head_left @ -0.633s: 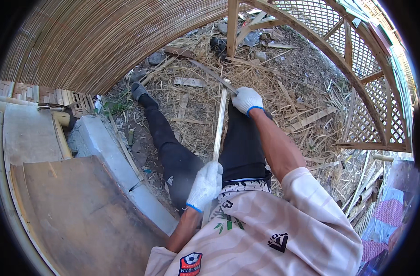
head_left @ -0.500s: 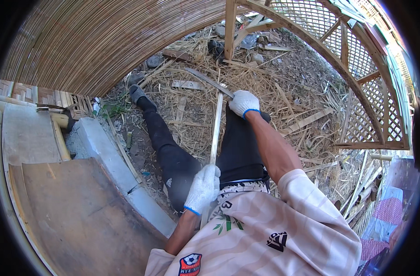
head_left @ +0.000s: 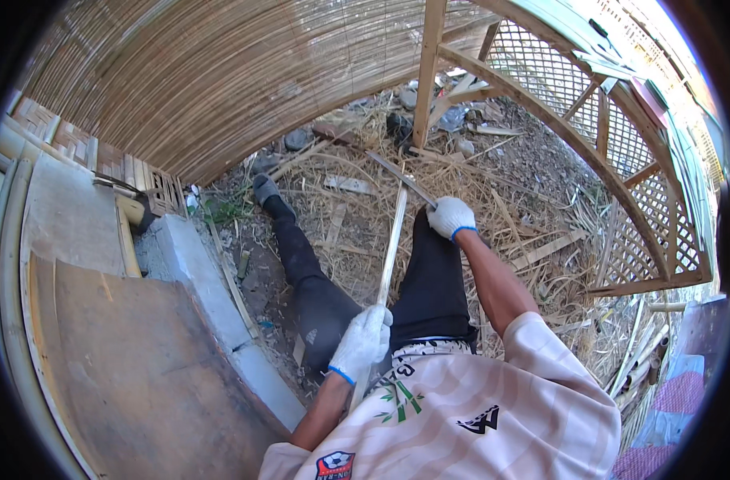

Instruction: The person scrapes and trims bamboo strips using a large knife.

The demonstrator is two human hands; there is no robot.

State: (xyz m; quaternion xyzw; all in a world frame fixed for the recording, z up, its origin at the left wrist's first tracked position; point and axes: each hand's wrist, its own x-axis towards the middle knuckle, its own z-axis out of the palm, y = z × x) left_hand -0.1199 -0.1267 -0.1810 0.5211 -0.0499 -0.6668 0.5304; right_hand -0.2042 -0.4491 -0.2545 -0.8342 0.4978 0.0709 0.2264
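Observation:
My left hand (head_left: 363,344), in a white knit glove with a blue cuff, is closed around a long pale bamboo strip (head_left: 394,244). The strip slants up and away from my lap, and its near end lies against my shirt. My right hand (head_left: 451,218), gloved the same way, grips a long-bladed knife, its handle hidden in the fist, beside my right knee. The knife's blade (head_left: 398,175) points to the far left and crosses the strip at its far end. Whether the edge bites into the strip cannot be made out.
Straw, shavings and a flat wood scrap (head_left: 350,185) litter the ground. A curved slatted bamboo screen (head_left: 221,80) rises at the far left. Concrete blocks (head_left: 197,256) and a brown board (head_left: 125,344) lie left. An arched lattice frame (head_left: 557,104) stands right, near bamboo poles (head_left: 641,368).
The whole view has shifted, so the scene sits lower and further right. The blade is angled a little more steeply across the strip's far end. Both grips look the same.

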